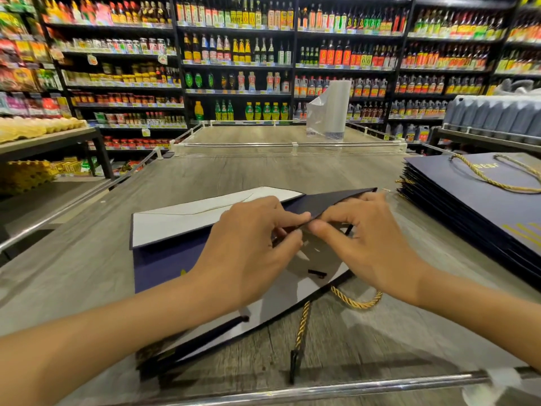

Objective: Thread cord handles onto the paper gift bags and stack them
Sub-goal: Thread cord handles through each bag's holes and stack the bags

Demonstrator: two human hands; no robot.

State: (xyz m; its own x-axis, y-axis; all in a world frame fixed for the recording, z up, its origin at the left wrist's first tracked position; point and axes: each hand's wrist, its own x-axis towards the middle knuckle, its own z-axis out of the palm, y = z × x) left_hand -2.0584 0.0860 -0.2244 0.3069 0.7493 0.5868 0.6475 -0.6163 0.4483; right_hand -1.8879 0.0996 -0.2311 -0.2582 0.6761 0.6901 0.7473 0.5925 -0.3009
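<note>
Navy paper meets both hands at the centre of the bench (222,174): the left hand (248,244) and right hand (363,241) curl inward with their fingertips drawn together on the raised dark flap of one gift bag (164,259), pinching its edge near the middle. The left thumb and forefinger press on the flap from the left, and the right thumb and forefinger grip it from the right. Whether a cord end sits between the fingers cannot be told.

This one bag lies flat and open in front of the person, its white inside (181,221) showing to the left and a second white panel under the wrists. One gold twisted cord (355,301) loops out from the bag's near edge, and a second length of gold cord (303,323) runs toward the bench's front rail, ending in a black tip.

To the right, well apart from the hands, a stack of finished bags (468,206) rests on the bench; its layers are too thin to count. The top one carries two gold cord handles (497,177) and gold lettering too small to read.

Farther back stands one roll of clear plastic bags (333,109) inside a low transparent barrier. Behind it, shelves (234,54) hold rows of bottles and jars whose labels cannot be read.
</note>
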